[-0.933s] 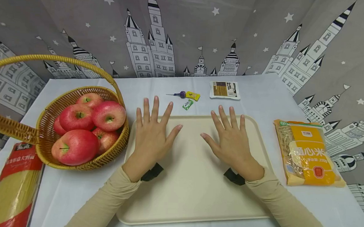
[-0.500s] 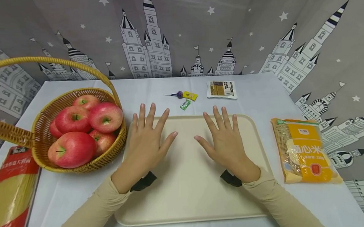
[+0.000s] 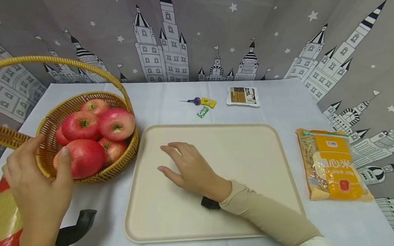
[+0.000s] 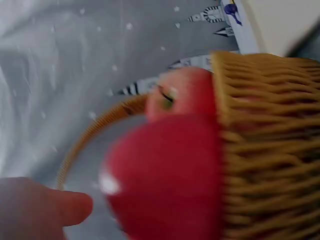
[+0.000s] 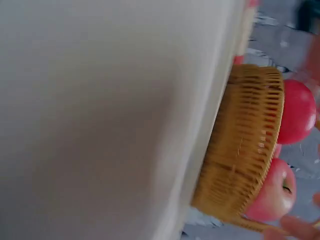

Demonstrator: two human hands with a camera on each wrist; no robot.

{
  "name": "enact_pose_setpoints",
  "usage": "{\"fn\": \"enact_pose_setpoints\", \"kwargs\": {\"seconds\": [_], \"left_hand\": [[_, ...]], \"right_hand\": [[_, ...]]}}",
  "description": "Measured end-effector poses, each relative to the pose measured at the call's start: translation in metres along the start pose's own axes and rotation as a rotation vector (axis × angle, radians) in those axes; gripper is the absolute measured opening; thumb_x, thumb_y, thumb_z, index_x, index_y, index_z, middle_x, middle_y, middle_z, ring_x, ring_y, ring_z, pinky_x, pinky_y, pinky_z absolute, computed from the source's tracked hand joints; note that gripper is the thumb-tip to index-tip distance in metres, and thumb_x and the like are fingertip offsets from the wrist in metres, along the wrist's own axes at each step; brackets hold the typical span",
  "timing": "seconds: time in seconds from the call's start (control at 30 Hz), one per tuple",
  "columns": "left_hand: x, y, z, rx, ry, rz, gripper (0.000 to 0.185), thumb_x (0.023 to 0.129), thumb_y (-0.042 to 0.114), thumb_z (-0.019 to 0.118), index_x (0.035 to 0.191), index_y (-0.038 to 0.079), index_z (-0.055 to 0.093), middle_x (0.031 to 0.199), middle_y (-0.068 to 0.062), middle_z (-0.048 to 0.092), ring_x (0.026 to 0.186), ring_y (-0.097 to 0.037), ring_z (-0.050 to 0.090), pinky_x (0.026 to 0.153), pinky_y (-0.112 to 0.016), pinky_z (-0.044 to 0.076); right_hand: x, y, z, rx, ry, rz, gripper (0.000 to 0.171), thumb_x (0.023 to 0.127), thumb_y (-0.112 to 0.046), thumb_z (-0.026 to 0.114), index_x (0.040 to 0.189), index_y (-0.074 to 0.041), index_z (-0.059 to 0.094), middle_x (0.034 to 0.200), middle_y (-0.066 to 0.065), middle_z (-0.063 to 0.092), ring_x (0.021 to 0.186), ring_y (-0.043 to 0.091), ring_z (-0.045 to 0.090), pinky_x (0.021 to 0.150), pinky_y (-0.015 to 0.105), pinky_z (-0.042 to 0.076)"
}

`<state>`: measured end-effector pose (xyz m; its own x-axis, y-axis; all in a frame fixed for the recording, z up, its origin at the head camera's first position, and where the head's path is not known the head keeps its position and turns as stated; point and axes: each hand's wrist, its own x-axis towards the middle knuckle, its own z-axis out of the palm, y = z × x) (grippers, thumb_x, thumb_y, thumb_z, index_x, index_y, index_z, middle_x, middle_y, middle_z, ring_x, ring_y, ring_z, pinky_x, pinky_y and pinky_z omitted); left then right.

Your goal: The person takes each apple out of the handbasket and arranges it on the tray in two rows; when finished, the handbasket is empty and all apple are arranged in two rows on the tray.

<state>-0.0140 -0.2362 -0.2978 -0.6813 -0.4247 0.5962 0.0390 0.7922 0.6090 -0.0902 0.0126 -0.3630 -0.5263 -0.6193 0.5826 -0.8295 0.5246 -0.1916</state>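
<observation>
Head view: apple (image 3: 84, 157) against left grip (image 3: 37, 189)

A tray (image 3: 248, 147) lay in the middle of the table (image 3: 171, 96). To its left stood a basket (image 3: 116, 167) with apples (image 3: 116, 124) in it, and a packet (image 3: 1, 217) lay in front of the basket. To the right of the tray lay a bag (image 3: 333, 165). Behind the tray lay small sweets (image 3: 204, 105) and, to their right, a pouch (image 3: 243, 96).
</observation>
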Motion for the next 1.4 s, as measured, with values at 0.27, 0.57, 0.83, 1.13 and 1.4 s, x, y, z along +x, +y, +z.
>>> {"fn": "enact_pose_setpoints", "kwargs": {"seconds": [0.27, 0.57, 0.83, 1.13, 1.4], "left_hand": [[0.006, -0.062, 0.004, -0.152, -0.194, -0.598, 0.049, 0.097, 0.034, 0.03, 0.143, 0.02, 0.024, 0.149, -0.004, 0.021, 0.138, -0.016, 0.015, 0.115, -0.033, 0.012], [0.003, -0.086, 0.016, -0.225, -0.103, -0.713, 0.044, 0.091, 0.016, 0.041, 0.134, 0.02, 0.035, 0.128, 0.01, 0.025, 0.114, -0.004, 0.031, 0.098, -0.017, 0.029], [0.0, -0.095, 0.019, -0.442, -0.146, -0.705, 0.046, 0.094, 0.016, 0.038, 0.138, 0.019, 0.026, 0.137, 0.008, 0.026, 0.127, -0.005, 0.022, 0.092, -0.007, 0.03], [0.0, -0.102, 0.012, -0.235, -0.333, -0.733, 0.052, 0.097, 0.03, 0.031, 0.143, 0.026, 0.009, 0.152, 0.001, 0.002, 0.139, -0.007, 0.002, 0.115, -0.031, 0.006], [0.0, -0.101, 0.013, -0.211, -0.327, -0.706, 0.051, 0.096, 0.031, 0.032, 0.143, 0.025, 0.012, 0.153, -0.001, 0.004, 0.139, -0.007, 0.002, 0.115, -0.029, 0.001]], "right_hand": [[0.042, -0.025, 0.032, 0.14, -0.048, -0.236, 0.059, 0.084, -0.045, 0.057, 0.129, -0.01, 0.046, 0.128, 0.007, 0.05, 0.12, 0.014, 0.045, 0.104, 0.023, 0.032], [0.099, -0.063, 0.053, 0.195, -0.116, -0.238, 0.079, 0.076, -0.057, 0.06, 0.139, -0.015, 0.035, 0.146, 0.01, 0.028, 0.137, 0.013, 0.023, 0.11, 0.016, 0.017], [0.141, -0.079, 0.058, 0.153, -0.296, -0.24, 0.082, 0.074, -0.069, 0.052, 0.142, -0.032, 0.026, 0.146, 0.003, 0.031, 0.134, 0.013, 0.029, 0.094, 0.01, 0.034], [0.136, -0.072, 0.038, 0.13, -0.464, -0.039, 0.073, 0.07, -0.071, 0.055, 0.134, -0.039, 0.04, 0.133, -0.008, 0.043, 0.114, 0.001, 0.042, 0.089, 0.014, 0.037], [0.085, -0.025, 0.015, 0.515, -0.276, 0.215, 0.069, 0.062, -0.055, 0.074, 0.123, -0.034, 0.052, 0.114, -0.011, 0.045, 0.099, -0.003, 0.045, 0.081, 0.008, 0.04]]}}
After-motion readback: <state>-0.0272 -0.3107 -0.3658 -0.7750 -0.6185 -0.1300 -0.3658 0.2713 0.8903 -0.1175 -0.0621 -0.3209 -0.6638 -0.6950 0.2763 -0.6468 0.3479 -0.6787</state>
